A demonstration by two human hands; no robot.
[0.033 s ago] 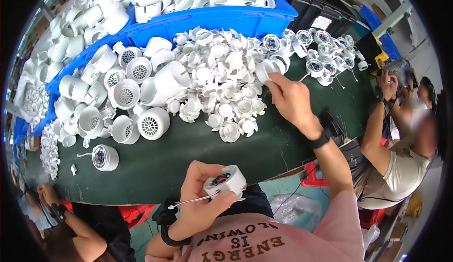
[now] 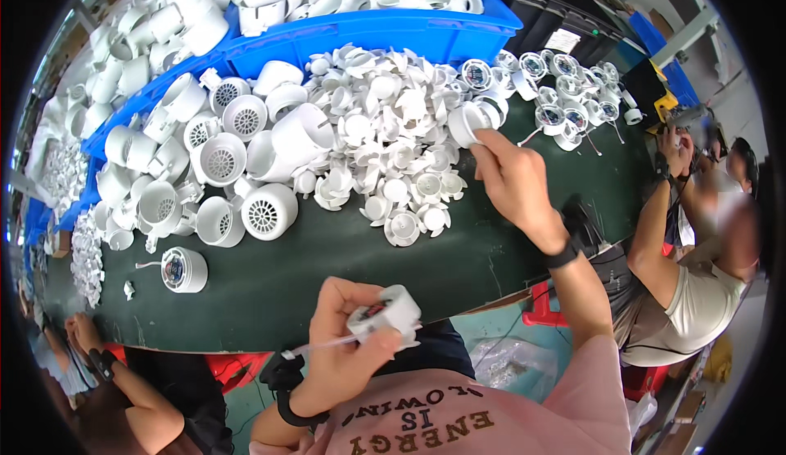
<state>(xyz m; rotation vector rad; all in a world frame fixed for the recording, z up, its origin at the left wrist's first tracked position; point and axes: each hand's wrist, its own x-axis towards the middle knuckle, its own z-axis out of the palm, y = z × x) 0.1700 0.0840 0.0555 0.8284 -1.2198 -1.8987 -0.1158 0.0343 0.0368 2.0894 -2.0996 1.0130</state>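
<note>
My left hand (image 2: pixel 348 357) is closed round a small white motor housing (image 2: pixel 395 314) near the table's front edge. A dark and red inner part shows in one end of it, and a thin white wire (image 2: pixel 323 346) trails from it to the left. My right hand (image 2: pixel 520 181) reaches out to the far right of the heap, its fingers curled together at the near rim of a white plastic ring (image 2: pixel 465 124). How firmly they grip it is partly hidden. Beside that ring is a heap of white fan impellers (image 2: pixel 385 127).
White vented cups (image 2: pixel 221 160) lie to the left, with one wired housing (image 2: pixel 184 270) standing apart. Behind them are blue bins (image 2: pixel 368 37) full of white parts. Wired motor units (image 2: pixel 565 99) cluster at the right. Other people sit on both sides (image 2: pixel 696 275).
The housing in my left hand has tipped slightly and shifted a little left; its wire is blurred. My right hand has drawn very slightly toward me and right. The whole view has shifted slightly.
</note>
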